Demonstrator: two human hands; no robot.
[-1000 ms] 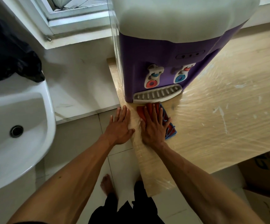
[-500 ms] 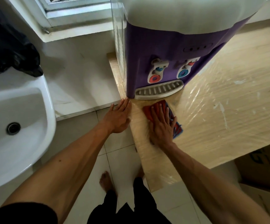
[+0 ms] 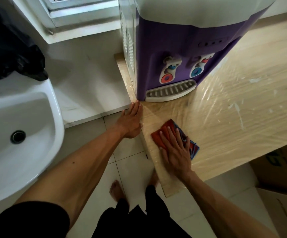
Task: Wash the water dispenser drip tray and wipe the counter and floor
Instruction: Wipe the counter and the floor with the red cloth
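Note:
A purple and white water dispenser (image 3: 182,48) stands on the near left corner of a wood-look counter (image 3: 234,117) covered in clear plastic film. Its grey slotted drip tray (image 3: 171,91) sits in place at the base, below the red and blue taps. My right hand (image 3: 175,152) lies flat, fingers spread, pressing a red and blue cloth (image 3: 193,148) on the counter near its front left edge. My left hand (image 3: 131,121) rests flat with fingers together against the counter's left edge, fingertips just short of the dispenser's corner.
A white sink (image 3: 15,138) with a dark drain hangs at the left, with a black bag (image 3: 10,54) behind it. White floor tiles (image 3: 130,169) and my bare feet (image 3: 116,189) show below. Cardboard boxes (image 3: 280,182) stand under the counter at the right.
My right hand has slid the cloth away from the drip tray toward me along the counter. My left hand stayed at the counter's left edge.

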